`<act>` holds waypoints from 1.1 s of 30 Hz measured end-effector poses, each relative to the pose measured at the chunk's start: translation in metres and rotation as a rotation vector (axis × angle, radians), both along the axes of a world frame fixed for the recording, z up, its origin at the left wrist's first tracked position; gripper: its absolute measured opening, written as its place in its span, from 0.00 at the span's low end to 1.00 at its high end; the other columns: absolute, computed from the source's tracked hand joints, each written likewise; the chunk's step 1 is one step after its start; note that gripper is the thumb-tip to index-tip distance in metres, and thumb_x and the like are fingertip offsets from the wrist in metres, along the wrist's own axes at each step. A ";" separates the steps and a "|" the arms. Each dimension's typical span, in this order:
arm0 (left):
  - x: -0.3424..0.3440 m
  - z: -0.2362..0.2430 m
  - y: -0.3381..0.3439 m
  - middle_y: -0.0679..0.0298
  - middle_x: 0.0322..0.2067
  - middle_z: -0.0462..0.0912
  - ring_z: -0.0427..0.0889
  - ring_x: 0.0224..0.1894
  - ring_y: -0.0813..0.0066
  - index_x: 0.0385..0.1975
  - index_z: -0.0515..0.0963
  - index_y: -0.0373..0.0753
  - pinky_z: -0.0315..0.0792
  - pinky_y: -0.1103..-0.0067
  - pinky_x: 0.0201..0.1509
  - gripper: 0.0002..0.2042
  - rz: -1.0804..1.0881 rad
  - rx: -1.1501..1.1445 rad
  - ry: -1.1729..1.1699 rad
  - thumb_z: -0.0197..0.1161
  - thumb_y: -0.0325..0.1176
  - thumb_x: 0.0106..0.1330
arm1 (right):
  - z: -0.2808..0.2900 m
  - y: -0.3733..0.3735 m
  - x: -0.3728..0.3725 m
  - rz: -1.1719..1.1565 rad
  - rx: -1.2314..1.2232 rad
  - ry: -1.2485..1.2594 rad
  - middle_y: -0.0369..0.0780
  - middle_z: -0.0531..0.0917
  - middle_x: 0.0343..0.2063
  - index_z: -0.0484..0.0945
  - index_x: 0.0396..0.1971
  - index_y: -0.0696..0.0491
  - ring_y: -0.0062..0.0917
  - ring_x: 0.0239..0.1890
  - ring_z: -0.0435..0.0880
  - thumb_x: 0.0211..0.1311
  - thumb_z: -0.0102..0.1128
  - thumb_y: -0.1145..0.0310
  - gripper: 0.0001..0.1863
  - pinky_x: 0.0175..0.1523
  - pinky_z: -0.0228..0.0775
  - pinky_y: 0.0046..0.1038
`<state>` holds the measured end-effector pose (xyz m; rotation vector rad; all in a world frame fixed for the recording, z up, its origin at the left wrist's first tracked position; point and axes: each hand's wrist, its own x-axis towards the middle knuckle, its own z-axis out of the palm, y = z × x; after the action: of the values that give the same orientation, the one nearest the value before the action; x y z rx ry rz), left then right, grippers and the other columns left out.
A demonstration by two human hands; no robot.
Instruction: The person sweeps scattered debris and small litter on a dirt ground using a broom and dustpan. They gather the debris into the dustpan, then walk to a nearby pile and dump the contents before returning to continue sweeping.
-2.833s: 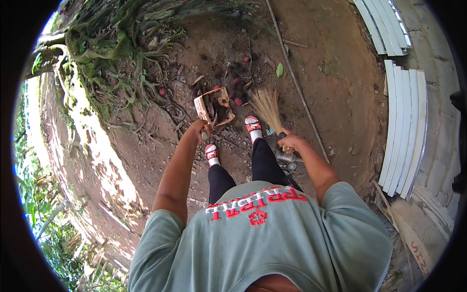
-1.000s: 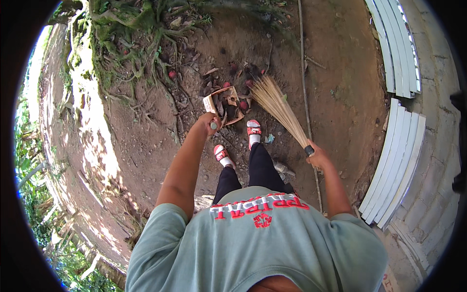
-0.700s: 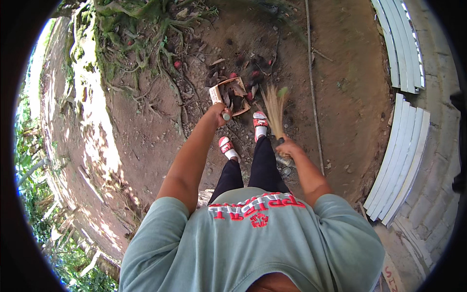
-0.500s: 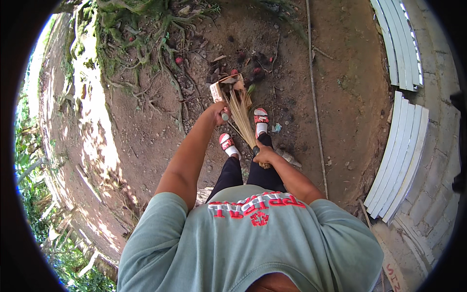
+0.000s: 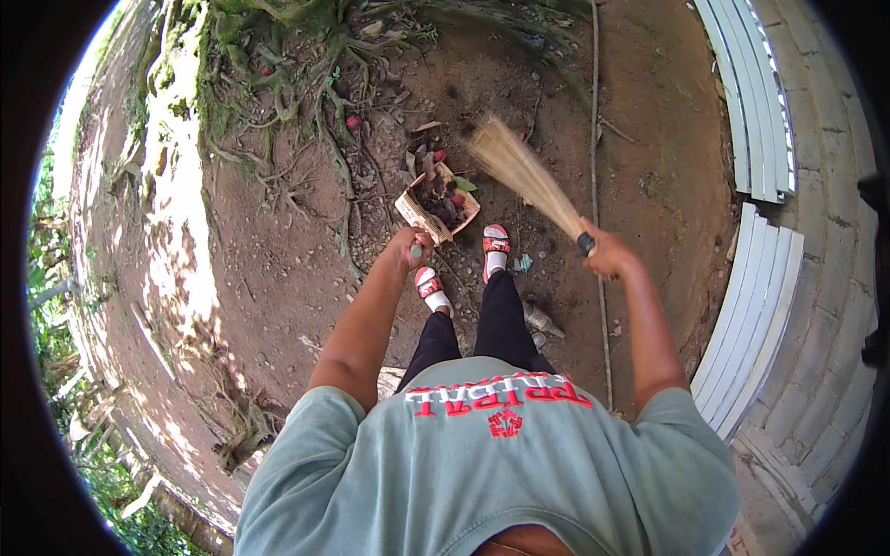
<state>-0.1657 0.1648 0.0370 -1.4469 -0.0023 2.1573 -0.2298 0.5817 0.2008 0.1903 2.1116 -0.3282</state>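
Note:
My left hand (image 5: 408, 246) is closed round a pale cylindrical handle (image 5: 416, 251) at a tan, open cardboard dustpan (image 5: 419, 214). The dustpan holds dark dry leaves (image 5: 433, 193), a green leaf and red fruit (image 5: 457, 199). To its right, my right hand (image 5: 604, 250) grips a straw-coloured stick broom (image 5: 528, 178) near its black band. The broom's bristles are blurred and angle up-left, their tips over the dirt above the dustpan. More red fruit (image 5: 439, 155) and dead leaves lie by the dustpan's top edge. My sandalled feet (image 5: 495, 246) stand just below it.
Mossy tree roots (image 5: 297, 65) spread over the dirt (image 5: 260, 259) at upper left. A long thin pole (image 5: 597, 111) lies to the right, with a grey object (image 5: 542, 320) beside my right leg. White slatted boards (image 5: 751, 306) line a paved strip (image 5: 825, 278) at far right.
In the last half second the broom has swung from over the dustpan up and right, with my right hand. My left hand and the dustpan have shifted slightly toward me.

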 end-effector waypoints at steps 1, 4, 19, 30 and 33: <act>-0.005 -0.002 0.003 0.72 0.14 0.63 0.64 0.12 0.85 0.26 0.61 0.36 0.66 0.88 0.13 0.09 0.008 0.012 0.002 0.40 0.28 0.71 | -0.022 0.004 -0.029 0.038 0.012 0.067 0.50 0.76 0.54 0.51 0.69 0.32 0.39 0.53 0.78 0.41 0.71 0.67 0.53 0.58 0.70 0.34; -0.018 -0.004 0.009 0.72 0.14 0.63 0.64 0.12 0.85 0.27 0.61 0.36 0.65 0.89 0.13 0.09 0.013 -0.017 -0.037 0.39 0.28 0.71 | -0.109 -0.003 -0.100 -0.081 0.030 0.063 0.49 0.75 0.55 0.47 0.70 0.33 0.38 0.54 0.77 0.42 0.73 0.67 0.56 0.56 0.71 0.33; -0.029 0.002 0.013 0.71 0.12 0.62 0.63 0.10 0.85 0.19 0.60 0.41 0.65 0.88 0.10 0.13 0.104 0.042 -0.140 0.40 0.29 0.69 | -0.038 0.007 -0.025 -0.454 -0.463 -0.558 0.41 0.79 0.24 0.35 0.71 0.33 0.23 0.21 0.78 0.53 0.58 0.80 0.53 0.23 0.72 0.30; -0.014 -0.005 0.010 0.72 0.11 0.64 0.64 0.10 0.86 0.18 0.61 0.41 0.66 0.89 0.12 0.14 -0.102 0.073 -0.049 0.43 0.30 0.69 | -0.175 -0.092 0.026 -0.491 -0.475 -0.736 0.40 0.78 0.22 0.43 0.69 0.34 0.24 0.20 0.80 0.52 0.61 0.79 0.49 0.20 0.72 0.31; -0.004 -0.003 0.008 0.71 0.11 0.65 0.68 0.11 0.85 0.17 0.63 0.40 0.68 0.90 0.13 0.14 -0.104 0.103 -0.031 0.46 0.30 0.68 | -0.162 -0.124 0.080 -0.210 -0.388 -0.736 0.41 0.81 0.24 0.33 0.71 0.36 0.23 0.22 0.81 0.50 0.62 0.78 0.56 0.24 0.74 0.29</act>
<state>-0.1701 0.1728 0.0340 -1.3916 -0.0472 2.0208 -0.1501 0.4580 0.0393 0.2561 1.2760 -0.6690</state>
